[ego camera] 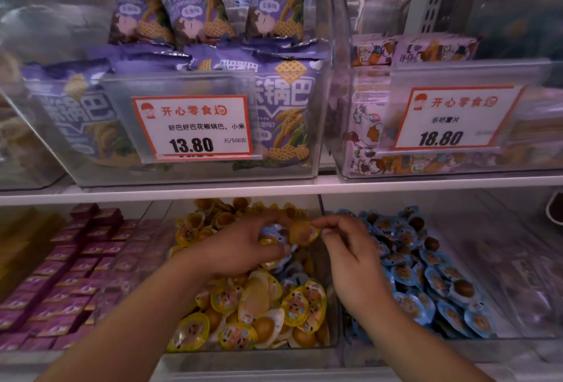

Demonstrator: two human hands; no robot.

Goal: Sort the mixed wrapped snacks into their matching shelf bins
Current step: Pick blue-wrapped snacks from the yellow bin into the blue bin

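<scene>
Your left hand point(243, 244) clutches blue-wrapped snack cups point(275, 237); your right hand point(344, 247) pinches a yellow-wrapped snack cup point(301, 233). Blue strays remain at the clear yellow-snack bin's point(332, 342) right edge.

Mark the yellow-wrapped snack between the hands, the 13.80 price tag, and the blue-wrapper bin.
yellow-wrapped snack point(301, 233): head view, on its brown domed centre.
13.80 price tag point(192, 127): head view, on the white middle of the card.
blue-wrapper bin point(499, 284): head view, on its bare clear floor at right.
</scene>
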